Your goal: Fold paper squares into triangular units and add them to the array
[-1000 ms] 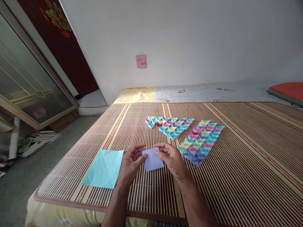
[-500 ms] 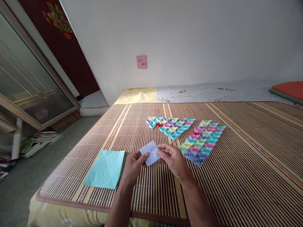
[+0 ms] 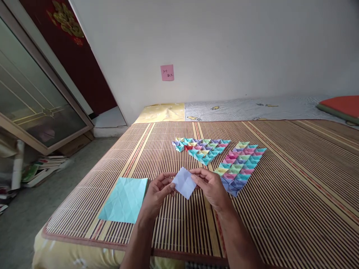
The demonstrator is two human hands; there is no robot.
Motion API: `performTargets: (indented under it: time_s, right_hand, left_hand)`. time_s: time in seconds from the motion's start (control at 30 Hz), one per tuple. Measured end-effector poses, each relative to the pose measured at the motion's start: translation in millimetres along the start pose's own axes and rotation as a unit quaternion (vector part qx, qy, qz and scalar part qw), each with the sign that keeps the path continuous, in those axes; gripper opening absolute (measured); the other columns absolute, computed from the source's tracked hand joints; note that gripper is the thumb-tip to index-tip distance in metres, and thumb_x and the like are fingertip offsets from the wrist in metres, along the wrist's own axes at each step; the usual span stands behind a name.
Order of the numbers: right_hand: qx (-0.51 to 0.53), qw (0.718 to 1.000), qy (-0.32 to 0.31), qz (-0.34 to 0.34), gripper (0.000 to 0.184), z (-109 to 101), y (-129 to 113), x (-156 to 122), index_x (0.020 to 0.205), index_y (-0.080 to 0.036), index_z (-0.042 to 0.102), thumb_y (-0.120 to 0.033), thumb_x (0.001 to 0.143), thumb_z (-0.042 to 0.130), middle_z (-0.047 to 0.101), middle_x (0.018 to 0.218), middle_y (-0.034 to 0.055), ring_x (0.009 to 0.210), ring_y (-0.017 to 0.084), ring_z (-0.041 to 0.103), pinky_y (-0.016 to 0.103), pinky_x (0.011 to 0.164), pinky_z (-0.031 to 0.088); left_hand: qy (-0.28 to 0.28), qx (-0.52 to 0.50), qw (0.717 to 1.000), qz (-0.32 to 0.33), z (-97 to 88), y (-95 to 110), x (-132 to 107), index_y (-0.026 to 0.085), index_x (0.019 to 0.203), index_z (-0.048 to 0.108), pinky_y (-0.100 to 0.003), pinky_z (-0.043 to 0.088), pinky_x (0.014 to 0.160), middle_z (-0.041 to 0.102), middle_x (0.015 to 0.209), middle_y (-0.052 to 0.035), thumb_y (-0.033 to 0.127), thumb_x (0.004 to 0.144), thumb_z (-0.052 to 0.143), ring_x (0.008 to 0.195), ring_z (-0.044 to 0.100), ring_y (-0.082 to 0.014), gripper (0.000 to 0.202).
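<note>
A small pale lilac paper square (image 3: 184,182) is held corner-up, like a diamond, just above the striped bamboo mat (image 3: 280,194). My left hand (image 3: 157,194) pinches its left corner with fingers closed. My right hand (image 3: 209,186) pinches its right corner the same way. A light blue creased paper sheet (image 3: 124,199) lies flat on the mat to the left of my left hand. Two multicoloured folded-paper tile panels lie beyond my hands: one (image 3: 202,147) in the middle, the other (image 3: 239,166) just right of my right hand.
The mat covers a bed whose front edge (image 3: 84,256) is close to me. A pink note (image 3: 167,72) sticks on the white wall. Books (image 3: 39,170) lie on the floor at left by a glass-doored cabinet (image 3: 33,108). A red cushion (image 3: 340,108) sits far right.
The lilac paper has been turned in my fingers, from lying roughly square to standing on a corner. Both hands stayed in nearly the same place.
</note>
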State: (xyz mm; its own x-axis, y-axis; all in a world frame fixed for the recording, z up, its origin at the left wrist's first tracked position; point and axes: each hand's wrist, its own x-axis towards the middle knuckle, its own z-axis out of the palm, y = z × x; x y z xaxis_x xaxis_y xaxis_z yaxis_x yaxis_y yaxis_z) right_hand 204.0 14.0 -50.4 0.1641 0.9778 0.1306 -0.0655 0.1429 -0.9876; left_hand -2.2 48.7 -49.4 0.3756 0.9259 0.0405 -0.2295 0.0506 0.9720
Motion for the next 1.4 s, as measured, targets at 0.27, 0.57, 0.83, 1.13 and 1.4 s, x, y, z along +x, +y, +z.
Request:
performTargets:
  time_s: [0.27, 0.57, 0.83, 1.13, 1.4]
  right_hand:
    - [0.008, 1.000, 0.020, -0.014, 0.038, -2, -4, 0, 0.096, -0.021, 0.081, -0.057, 0.090, 0.071, 0.074, 0.080, 0.0047, 0.071, 0.022, 0.066, 0.031, 0.062, 0.053]
    - [0.019, 0.999, -0.024, -0.012, 0.036, -2, -2, 0, 0.102, -0.019, 0.079, -0.052, 0.090, 0.074, 0.075, 0.080, 0.0048, 0.068, 0.019, 0.067, 0.032, 0.065, 0.054]
    - [0.042, 0.997, -0.056, 0.012, 0.025, 5, 4, 0, 0.093, -0.019, 0.078, -0.041, 0.081, 0.080, 0.078, 0.087, 0.0052, 0.076, 0.021, 0.072, 0.030, 0.068, 0.057]
    - [0.026, 0.999, -0.031, -0.001, 0.020, 3, -1, 1, 0.087, -0.018, 0.075, -0.038, 0.081, 0.075, 0.075, 0.077, 0.0037, 0.066, 0.018, 0.066, 0.028, 0.063, 0.054]
    - [0.032, 0.999, -0.019, -0.008, 0.024, 6, -2, 2, 0.088, -0.018, 0.076, -0.040, 0.078, 0.075, 0.075, 0.076, 0.0032, 0.062, 0.017, 0.063, 0.027, 0.058, 0.053]
  left_hand:
    - [0.000, -0.024, 1.000, 0.002, 10.0, -3, 1, 0.015, 0.102, 0.074, -0.025, 0.052, 0.060, 0.076, 0.070, -0.0044, 0.031, 0.077, 0.091, 0.062, 0.070, -0.0166, 0.033]
    - [0.100, -0.079, 0.992, 0.027, 14.4, -8, 5, 0.016, 0.098, 0.070, -0.023, 0.053, 0.064, 0.078, 0.070, -0.0025, 0.034, 0.075, 0.091, 0.062, 0.070, -0.0137, 0.036]
    - [0.084, -0.089, 0.992, 0.006, 21.8, -7, 4, 0.014, 0.100, 0.071, -0.024, 0.054, 0.064, 0.078, 0.070, -0.0046, 0.036, 0.074, 0.091, 0.063, 0.071, -0.0155, 0.039]
    - [0.081, -0.086, 0.993, 0.014, 20.9, -7, 4, 0.015, 0.102, 0.069, -0.025, 0.054, 0.064, 0.079, 0.071, -0.0044, 0.037, 0.075, 0.091, 0.065, 0.073, -0.0172, 0.041]
    - [0.057, -0.053, 0.996, 0.041, 22.7, -11, 2, 0.016, 0.112, 0.069, -0.025, 0.053, 0.066, 0.076, 0.070, -0.0016, 0.034, 0.085, 0.083, 0.063, 0.068, -0.0146, 0.036]
